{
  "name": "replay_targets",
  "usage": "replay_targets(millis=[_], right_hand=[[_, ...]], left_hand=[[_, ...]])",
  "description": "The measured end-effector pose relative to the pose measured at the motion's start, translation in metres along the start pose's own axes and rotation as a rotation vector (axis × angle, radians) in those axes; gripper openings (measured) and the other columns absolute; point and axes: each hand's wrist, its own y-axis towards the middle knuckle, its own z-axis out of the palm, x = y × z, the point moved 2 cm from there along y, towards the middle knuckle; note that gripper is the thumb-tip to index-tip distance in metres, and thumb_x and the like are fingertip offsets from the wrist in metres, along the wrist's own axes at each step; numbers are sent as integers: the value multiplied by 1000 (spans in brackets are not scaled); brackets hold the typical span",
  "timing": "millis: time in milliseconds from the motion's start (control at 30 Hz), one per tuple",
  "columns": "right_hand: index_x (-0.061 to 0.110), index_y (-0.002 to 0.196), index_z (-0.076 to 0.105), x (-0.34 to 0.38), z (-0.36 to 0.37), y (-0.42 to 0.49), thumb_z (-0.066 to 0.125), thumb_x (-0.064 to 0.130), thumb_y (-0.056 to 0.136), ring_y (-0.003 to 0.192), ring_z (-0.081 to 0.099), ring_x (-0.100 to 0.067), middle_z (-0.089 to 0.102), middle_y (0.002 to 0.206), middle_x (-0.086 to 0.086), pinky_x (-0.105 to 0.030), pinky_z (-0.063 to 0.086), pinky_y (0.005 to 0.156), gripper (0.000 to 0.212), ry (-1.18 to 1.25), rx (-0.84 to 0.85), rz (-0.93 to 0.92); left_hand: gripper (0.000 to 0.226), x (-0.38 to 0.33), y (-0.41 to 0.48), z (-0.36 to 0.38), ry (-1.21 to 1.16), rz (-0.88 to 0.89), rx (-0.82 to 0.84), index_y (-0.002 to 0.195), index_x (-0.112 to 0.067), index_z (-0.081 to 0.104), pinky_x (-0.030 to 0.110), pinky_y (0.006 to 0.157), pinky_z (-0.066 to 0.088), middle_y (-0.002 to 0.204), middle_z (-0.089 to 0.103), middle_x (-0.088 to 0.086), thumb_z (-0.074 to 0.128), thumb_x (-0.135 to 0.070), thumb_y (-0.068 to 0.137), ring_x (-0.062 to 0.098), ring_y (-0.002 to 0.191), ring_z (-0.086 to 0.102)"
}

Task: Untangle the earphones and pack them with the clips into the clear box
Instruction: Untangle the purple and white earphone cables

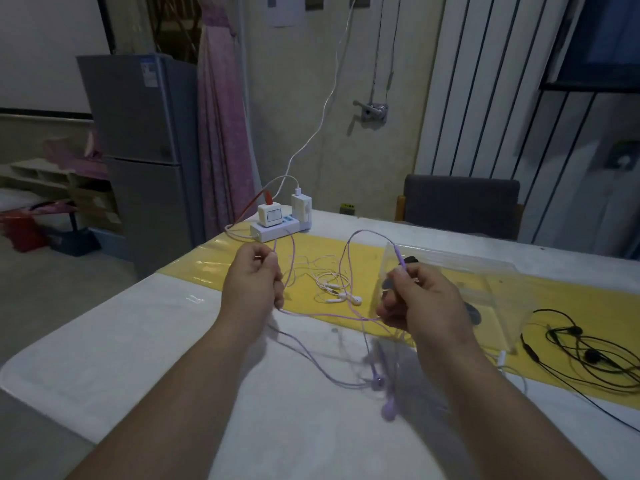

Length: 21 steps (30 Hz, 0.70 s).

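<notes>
Both of my hands are raised over the table and hold the purple earphones [322, 316]. My left hand [254, 284] pinches one stretch of the cord. My right hand [417, 301] grips the plug end, and a loop of cord arches between the hands. The purple earbuds [382, 389] dangle blurred below my right hand. White earphones [337, 289] lie tangled on the yellow runner between my hands. Black earphones [585, 355] lie in a heap at the right. The clear box [491, 282] stands behind my right hand, with dark clips [410, 260] showing by it.
A white power strip [277, 230] with chargers and cables sits at the table's far edge. A grey chair [460, 206] stands behind the table. The yellow runner [207, 265] crosses the white tablecloth. A fridge stands at the left.
</notes>
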Motion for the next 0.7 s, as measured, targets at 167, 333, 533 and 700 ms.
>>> replay_targets(millis=[167,333,533,700], right_hand=[[11,83,57,4,9,-6,49,14,99,44,39,-11,38,49,6,-26,34,48,18,95,44,-23],[9,79,54,14,5,-8,45,11,99,47,34,-15,31,53,-1,-25,36,47,22,247,64,-48],[7,80,51,12,7,-6,42,8,100,49,40,-16,41,53,0,-28,35,51,21,370,165,-42],[7,83,55,9,7,-6,45,8,99,48,24,-15,28,55,-2,-27,25,45,19,260,155,-39]], left_hand=[[11,4,-1,2,66,-9,68,83,-24,55,24,45,26,53,39,0,60,-22,92,17,46,32],[11,3,4,-4,231,-44,-84,78,-23,62,35,55,36,56,46,-1,62,-23,89,20,52,40],[60,-6,-4,-7,560,-44,-215,122,-21,39,40,83,46,114,52,7,74,-17,73,28,103,53],[25,-21,-9,-14,535,148,-398,80,-16,44,38,63,39,75,50,-1,63,-33,84,31,78,50]])
